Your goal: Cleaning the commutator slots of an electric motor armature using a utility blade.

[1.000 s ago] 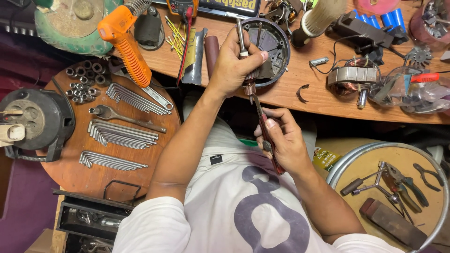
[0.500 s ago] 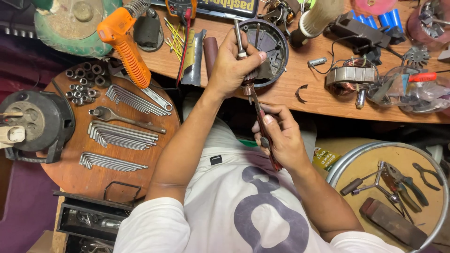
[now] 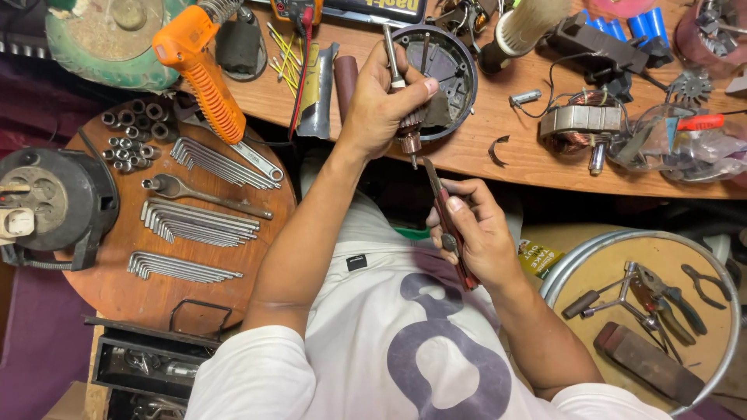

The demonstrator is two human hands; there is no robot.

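Two hands are shown in the head view. A small motor rotor (image 3: pixel 406 128), at the bench edge, is pinched by the left hand (image 3: pixel 381 105); red-handled pliers (image 3: pixel 450 233) are clasped by the right hand (image 3: pixel 475 233). The rotor is judged stiff, dense, with delicate windings; the shaft is best gripped.

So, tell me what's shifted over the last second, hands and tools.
Very little. The right hand and its red-handled pliers have eased slightly toward the body, so the tip sits a touch lower beside the rotor shaft end. The left hand keeps its grip on the rotor at the round black housing. Nothing was picked up or let go; the hex keys lie as before.
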